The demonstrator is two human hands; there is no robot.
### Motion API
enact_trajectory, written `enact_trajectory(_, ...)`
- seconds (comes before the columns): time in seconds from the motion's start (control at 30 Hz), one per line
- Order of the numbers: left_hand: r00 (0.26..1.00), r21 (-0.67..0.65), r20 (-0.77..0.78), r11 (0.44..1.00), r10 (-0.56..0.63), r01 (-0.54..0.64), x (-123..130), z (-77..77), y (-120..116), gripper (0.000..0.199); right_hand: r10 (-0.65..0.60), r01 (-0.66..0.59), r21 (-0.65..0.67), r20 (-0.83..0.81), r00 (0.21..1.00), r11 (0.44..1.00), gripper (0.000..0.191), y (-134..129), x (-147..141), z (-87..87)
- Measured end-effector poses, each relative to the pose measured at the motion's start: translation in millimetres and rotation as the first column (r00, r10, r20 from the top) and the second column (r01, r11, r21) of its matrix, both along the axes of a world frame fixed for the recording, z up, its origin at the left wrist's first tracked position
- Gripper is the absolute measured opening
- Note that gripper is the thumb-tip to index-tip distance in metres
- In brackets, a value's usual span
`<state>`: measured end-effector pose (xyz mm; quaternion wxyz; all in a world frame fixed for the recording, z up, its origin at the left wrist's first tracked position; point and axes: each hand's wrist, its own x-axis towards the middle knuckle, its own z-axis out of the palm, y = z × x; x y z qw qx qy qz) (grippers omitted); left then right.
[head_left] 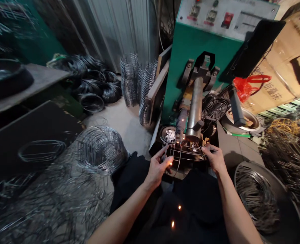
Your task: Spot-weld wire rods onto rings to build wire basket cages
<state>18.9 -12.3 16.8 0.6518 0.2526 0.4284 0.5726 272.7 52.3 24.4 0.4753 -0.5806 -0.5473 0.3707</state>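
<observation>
Beneath the metal cylinder (195, 105) of a green machine (190, 44), a wire frame (180, 156) of thin rods lies level between the person's two hands. The left hand (158, 166) pinches the frame's left side between thumb and fingers. The right hand (213, 156) has thumb and fingertips drawn close together at the frame's right end — whether they grip the frame itself or a separate piece, I cannot tell. Small orange sparks (172, 224) show around the left hand and in front of the person's dark clothing.

Left of the machine, stacks of wire rings (147, 91) stand on the floor (132, 118), with black wire coils (94, 78) farther left and a bundle of wire hoops (100, 149) nearer. To the right sit a basin (289, 217) holding cut wire and — farther back — a red plastic bag (244, 88).
</observation>
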Motion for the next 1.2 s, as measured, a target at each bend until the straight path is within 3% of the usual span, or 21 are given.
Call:
enact_trajectory(0.13,0.999,-0.012,0.002,0.999,0.041,-0.041,0.1,-0.5,-3.6,0.080,-0.195,0.178,0.207,0.062,0.979,0.962,0.045,-21.3,-9.1,-1.2)
enact_trajectory(0.23,0.998,-0.026,0.016,0.998,0.061,-0.061,-2.2,-3.8,-2.4,0.078,-0.229,0.179,0.309,0.135,0.964,0.934,0.043,-35.7,-15.6,-6.8)
enact_trajectory(0.67,0.997,0.019,0.011,0.997,0.070,-0.071,-1.5,-0.7,17.9,0.078,-0.165,0.114,0.313,0.144,0.976,0.943,0.051,-13.3,-24.4,-23.0)
enact_trajectory(1.2,0.997,0.054,0.019,0.996,0.075,-0.076,10.3,-1.5,34.6,0.075,-0.185,0.131,0.344,0.131,0.974,0.930,0.052,0.2,-19.0,-19.1)
